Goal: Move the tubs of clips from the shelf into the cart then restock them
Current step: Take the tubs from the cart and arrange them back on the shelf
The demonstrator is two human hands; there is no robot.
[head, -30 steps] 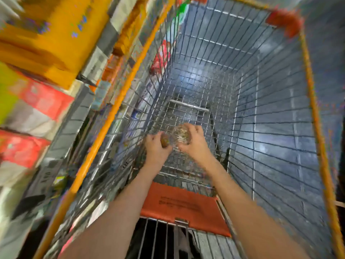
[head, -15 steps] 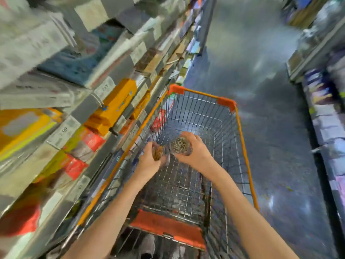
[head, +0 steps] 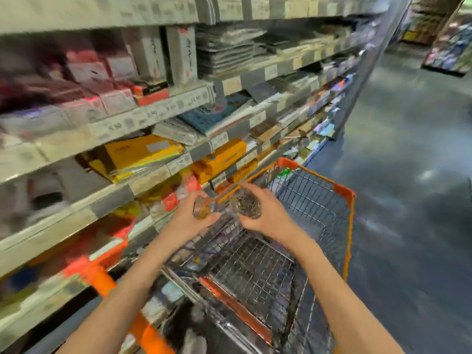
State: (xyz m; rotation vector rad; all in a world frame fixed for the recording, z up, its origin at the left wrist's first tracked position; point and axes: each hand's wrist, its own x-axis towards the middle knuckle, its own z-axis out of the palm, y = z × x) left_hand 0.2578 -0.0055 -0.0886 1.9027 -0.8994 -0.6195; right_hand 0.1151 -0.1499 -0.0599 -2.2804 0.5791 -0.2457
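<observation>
Stocked shelving [head: 158, 118] on the left — glossy grey floor [head: 408, 154] beyond.

Both hands, left [head: 187, 221] and right [head: 265, 213], curled, arms outstretched.

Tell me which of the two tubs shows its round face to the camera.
The tub in the right hand: that tub shows its round, clip-filled face. The left hand holds the other tub more side-on, amber clips showing.

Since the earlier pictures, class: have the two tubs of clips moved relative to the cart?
Yes. Both tubs, the left hand's and the right hand's, have risen from deep inside the cart's basket to above its orange rim, towards the shelf.
</observation>
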